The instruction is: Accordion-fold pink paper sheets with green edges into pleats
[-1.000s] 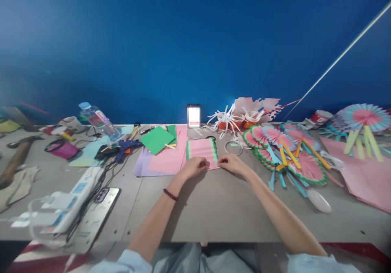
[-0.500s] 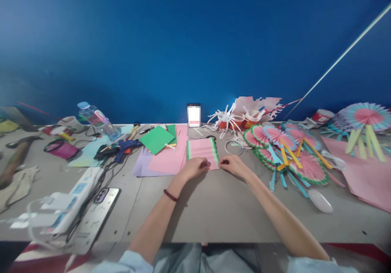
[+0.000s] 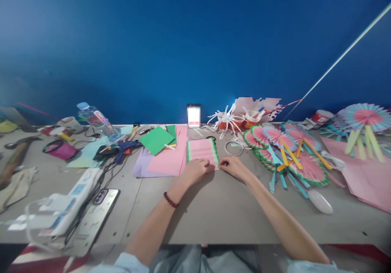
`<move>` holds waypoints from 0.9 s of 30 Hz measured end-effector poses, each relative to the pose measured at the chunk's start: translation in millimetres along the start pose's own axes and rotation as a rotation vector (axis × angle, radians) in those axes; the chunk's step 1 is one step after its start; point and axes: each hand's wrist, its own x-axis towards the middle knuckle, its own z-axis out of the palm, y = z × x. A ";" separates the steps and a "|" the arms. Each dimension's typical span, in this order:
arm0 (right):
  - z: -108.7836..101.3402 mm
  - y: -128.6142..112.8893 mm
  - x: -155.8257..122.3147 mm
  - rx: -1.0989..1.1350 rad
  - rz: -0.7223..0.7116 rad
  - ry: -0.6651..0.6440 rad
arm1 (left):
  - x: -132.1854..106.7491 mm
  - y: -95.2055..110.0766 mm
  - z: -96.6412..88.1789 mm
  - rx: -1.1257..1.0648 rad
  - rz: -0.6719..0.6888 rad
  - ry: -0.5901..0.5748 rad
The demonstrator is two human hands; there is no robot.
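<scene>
A pink sheet of paper (image 3: pixel 201 147) with green and pale green strips down both sides lies flat in front of me. My left hand (image 3: pixel 197 170), with a dark bead bracelet on its wrist, is closed at the near edge of this paper, its fingers curled over it. At the near right corner, my right hand (image 3: pixel 231 167) pinches the paper between thumb and fingers. Both hands cover parts of the near edge, so any fold there is hard to see.
Green sheets (image 3: pixel 157 139) lie on pink and purple paper at left. A glue gun (image 3: pixel 124 149), power strip (image 3: pixel 76 199) and phone (image 3: pixel 94 222) sit further left. On the right are a tape ring (image 3: pixel 233 147), pleated paper fans (image 3: pixel 308 167) and a white mouse (image 3: pixel 320 202).
My left hand has shifted slightly to the right along the paper's near edge, its fingers more curled over. My right hand stays at the corner, and the paper has hardly moved.
</scene>
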 end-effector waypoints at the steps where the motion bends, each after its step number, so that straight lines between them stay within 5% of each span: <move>1: 0.0 0.0 0.1 0.001 0.001 -0.003 | 0.5 2.3 0.0 0.027 0.020 0.001; 6: -1.3 -1.0 -1.0 0.018 -0.005 -0.027 | 1.2 21.2 10.5 0.138 0.047 0.090; 16: -3.4 1.2 -3.1 0.026 -0.007 -0.044 | 0.9 57.6 16.2 0.190 -0.129 -0.015; 27: -3.8 0.0 -3.4 0.017 -0.016 -0.046 | 0.1 66.0 14.4 0.180 -0.185 -0.016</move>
